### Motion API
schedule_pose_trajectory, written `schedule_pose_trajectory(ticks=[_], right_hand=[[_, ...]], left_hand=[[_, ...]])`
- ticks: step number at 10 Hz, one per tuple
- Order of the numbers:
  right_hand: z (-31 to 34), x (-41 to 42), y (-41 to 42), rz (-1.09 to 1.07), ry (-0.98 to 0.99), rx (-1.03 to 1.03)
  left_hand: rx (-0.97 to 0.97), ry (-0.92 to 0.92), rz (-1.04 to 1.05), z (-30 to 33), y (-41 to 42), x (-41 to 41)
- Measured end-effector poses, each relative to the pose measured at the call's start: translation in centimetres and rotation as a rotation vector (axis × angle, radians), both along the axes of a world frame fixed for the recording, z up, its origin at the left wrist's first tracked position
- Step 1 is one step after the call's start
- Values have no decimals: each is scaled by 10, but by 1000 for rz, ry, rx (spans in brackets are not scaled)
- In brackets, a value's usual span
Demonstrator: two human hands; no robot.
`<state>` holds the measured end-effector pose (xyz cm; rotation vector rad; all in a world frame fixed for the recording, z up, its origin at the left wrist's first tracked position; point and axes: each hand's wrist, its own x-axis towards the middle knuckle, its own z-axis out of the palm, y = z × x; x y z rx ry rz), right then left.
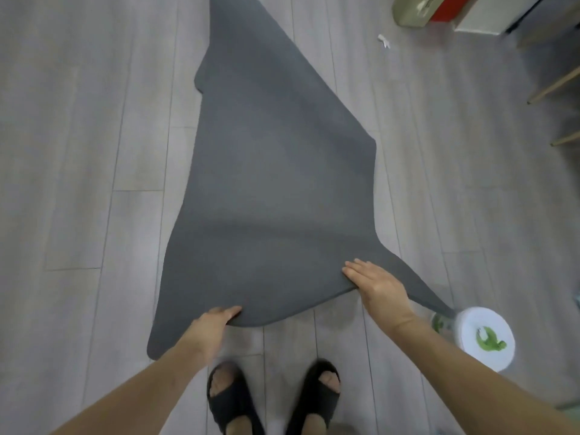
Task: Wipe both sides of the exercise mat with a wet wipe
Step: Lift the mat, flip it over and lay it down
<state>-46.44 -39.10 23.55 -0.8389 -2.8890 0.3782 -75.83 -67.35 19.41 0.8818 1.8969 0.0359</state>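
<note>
You look to be mid-flip: the grey exercise mat point(270, 183) lies twisted on the wood floor point(78, 152), its near edge lifted. Your left hand point(210, 324) grips that edge from beneath; your right hand point(376, 287) holds it, fingers point(354, 268) flat on top. Next, carry the edge over and pull the mat flat before wiping.

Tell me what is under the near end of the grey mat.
The left hand and right hand hold the mat lifted by its near edge. Beside it, grey floor planks show. Its right corner drapes against the white wipe tub. Anything beneath the mat is covered.
</note>
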Motion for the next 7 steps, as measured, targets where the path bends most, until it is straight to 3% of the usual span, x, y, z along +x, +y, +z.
schedule_pose_trajectory(ticks=[1, 2, 3, 4, 6, 7], right_hand=[[-34, 36, -18, -6, -111, -82], [-79, 69, -32, -66, -239, -171], [-120, 97, -43, -104, -552, -372], [-159, 111, -56, -24, -601, -479], [-209, 121, -105, 6, -671, -699], [-199, 115, -124, 2, -642, -712]], left_hand=[[-67, -20, 17, -32, -14, 32], [65, -142, 156, -88, -31, 66], [-17, -136, 114, -123, -32, 84], [-80, 64, -78, -135, -23, 102], [-286, 97, -54, -149, -36, 113], [-280, 112, -58, -144, -37, 118]])
